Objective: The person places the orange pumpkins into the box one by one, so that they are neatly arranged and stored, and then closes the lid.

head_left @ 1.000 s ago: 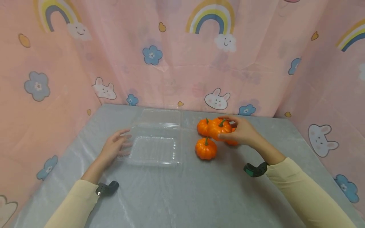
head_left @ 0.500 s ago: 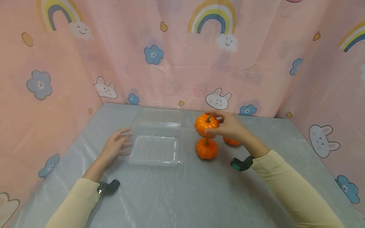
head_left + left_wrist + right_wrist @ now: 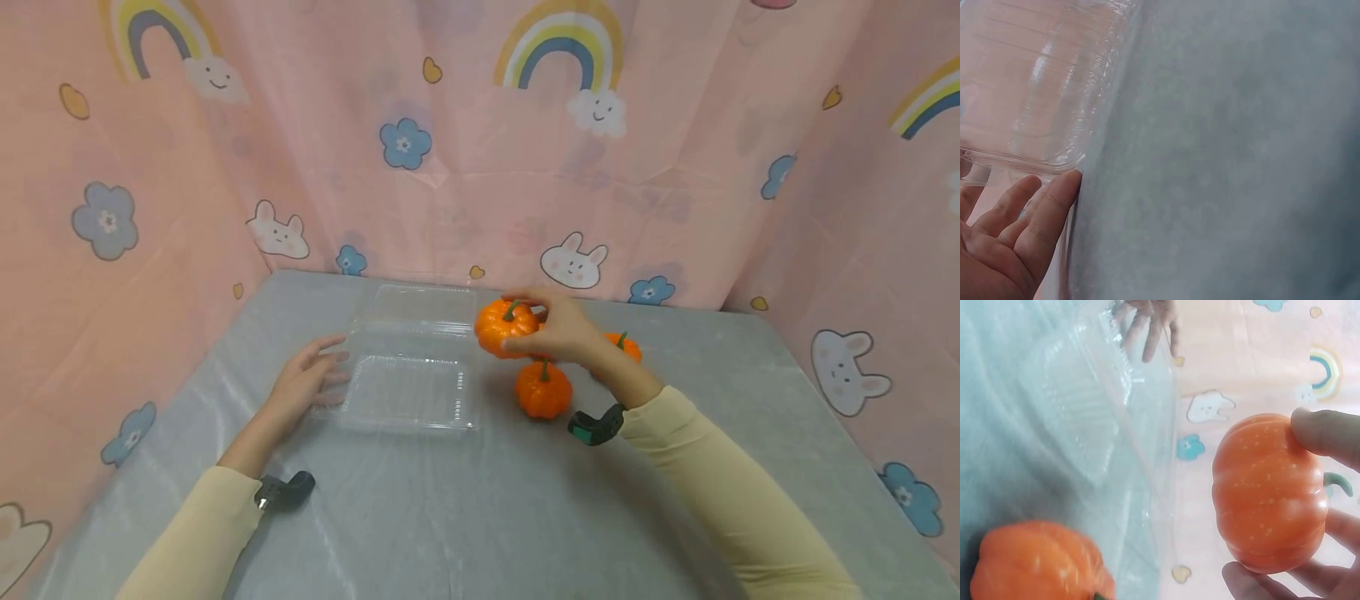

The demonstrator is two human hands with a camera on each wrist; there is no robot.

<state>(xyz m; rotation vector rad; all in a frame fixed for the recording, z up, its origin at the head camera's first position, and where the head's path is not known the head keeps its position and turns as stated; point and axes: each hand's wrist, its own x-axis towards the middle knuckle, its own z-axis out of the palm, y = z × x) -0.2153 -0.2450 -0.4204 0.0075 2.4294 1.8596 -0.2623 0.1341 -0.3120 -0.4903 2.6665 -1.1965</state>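
I see the left hand (image 3: 303, 387) at 9 o'clock of the clear plastic container (image 3: 405, 392), fingers loose, grasping nothing, fingertips at its edge; container lies unfolded, lid (image 3: 423, 307) toward 12; orange pumpkin (image 3: 497, 331) at 2 o'clock, up off the grey table (image 3: 405, 517), gripped between thumb and fingers of the right hand (image 3: 562, 329); front pumpkin (image 3: 543, 393) on table at 3, far-right pumpkin (image 3: 628, 345) partly behind the forearm

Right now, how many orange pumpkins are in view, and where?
4: one pumpkin in the right hand, a mostly hidden pumpkin behind that, the front pumpkin nearest the person, a rightmost pumpkin partly behind the right forearm.
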